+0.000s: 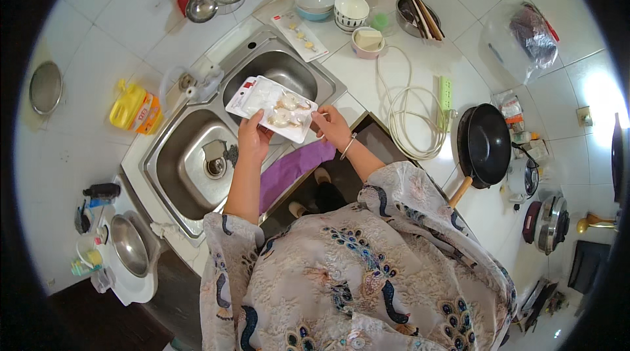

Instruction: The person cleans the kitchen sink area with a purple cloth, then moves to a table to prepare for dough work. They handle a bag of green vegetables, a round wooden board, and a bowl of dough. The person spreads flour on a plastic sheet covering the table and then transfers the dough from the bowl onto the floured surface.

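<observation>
Over the double steel sink point(172, 184), my two hands hold a white blister pack point(270, 103) with clear plastic and several small white-and-gold pieces that look like hooks. My left hand point(254, 138) grips its near left edge, thumb on top and fingers underneath. My right hand point(333, 129) is closed at the right edge, with its fingertips against the pack. A red-and-white corner shows at the pack's left end. Another flat pack with similar pieces, a white card point(300, 37), lies on the counter behind the sink.
Bowls point(350, 11) are stacked at the back. A coiled white cable point(410, 128) runs to a green power strip point(445, 98) on the right, near a black wok point(489, 144). A yellow jug point(136, 109) stands left. Purple cloth point(295, 172) hangs at the counter edge before me.
</observation>
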Available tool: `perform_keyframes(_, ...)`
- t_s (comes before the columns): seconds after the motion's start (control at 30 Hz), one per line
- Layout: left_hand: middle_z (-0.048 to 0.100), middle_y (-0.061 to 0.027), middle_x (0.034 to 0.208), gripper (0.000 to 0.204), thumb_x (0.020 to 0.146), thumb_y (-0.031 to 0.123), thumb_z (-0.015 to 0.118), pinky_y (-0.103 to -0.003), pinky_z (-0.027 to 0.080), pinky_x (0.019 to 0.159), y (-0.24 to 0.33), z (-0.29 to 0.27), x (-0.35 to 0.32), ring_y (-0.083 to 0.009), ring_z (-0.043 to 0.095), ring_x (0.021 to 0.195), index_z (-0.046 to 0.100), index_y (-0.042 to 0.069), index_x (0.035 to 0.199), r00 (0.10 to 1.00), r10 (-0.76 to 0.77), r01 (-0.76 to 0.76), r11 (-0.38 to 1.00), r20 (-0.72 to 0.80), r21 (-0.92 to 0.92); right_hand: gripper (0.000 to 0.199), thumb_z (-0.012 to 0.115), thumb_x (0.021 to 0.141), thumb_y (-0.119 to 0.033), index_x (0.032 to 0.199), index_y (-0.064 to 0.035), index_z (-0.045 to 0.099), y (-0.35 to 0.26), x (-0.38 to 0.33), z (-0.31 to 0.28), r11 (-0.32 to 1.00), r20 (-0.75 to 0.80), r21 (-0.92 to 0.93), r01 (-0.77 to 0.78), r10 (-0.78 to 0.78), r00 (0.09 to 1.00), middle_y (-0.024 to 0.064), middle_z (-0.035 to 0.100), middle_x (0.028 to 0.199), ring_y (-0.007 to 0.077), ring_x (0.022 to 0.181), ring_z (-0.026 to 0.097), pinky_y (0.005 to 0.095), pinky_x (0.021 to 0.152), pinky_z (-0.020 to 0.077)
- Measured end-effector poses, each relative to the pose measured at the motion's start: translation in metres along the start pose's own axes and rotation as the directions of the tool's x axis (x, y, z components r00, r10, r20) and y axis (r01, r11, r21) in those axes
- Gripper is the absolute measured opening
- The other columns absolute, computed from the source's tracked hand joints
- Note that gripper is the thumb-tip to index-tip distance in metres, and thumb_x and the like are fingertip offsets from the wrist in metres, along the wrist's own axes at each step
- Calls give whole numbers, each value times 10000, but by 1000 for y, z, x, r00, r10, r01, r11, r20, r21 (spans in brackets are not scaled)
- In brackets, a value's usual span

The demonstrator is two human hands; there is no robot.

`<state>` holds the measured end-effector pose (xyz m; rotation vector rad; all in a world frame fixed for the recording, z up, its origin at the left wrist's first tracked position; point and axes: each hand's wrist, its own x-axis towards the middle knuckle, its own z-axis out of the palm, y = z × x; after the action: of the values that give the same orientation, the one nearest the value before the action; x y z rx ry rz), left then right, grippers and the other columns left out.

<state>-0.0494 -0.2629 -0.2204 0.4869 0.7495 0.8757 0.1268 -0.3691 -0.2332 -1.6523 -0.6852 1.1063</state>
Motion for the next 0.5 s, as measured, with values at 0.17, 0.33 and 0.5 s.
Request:
perform_keyframes(0.17,572,-86,1052,374,814,79,564,-300,531,630,2,19,21,-185,611,825,428,63,1162,999,-30,25,963,14,269,204,486,897,-208,863,-15,544,-3,34,-41,918,331,327,-227,113,937,49,550,647,107,483,501,231,411,376)
perform_keyframes(0.33,561,-89,1033,432,806,44,553,-297,523,615,-3,32,52,-176,595,828,374,70,1198,989,148,-113,762,-1,638,170,506,883,-162,849,0,545,-20,57,-47,982,293,171,-80,27,956,65,583,658,108,494,533,229,442,437)
perform_keyframes(0.5,549,-129,1058,624,792,41,585,-295,509,660,11,41,83,-186,594,843,237,81,1309,996,86,-73,863,-3,499,152,507,876,-148,915,-4,535,-18,102,-47,918,154,386,-92,34,987,63,583,652,120,532,561,242,472,469)
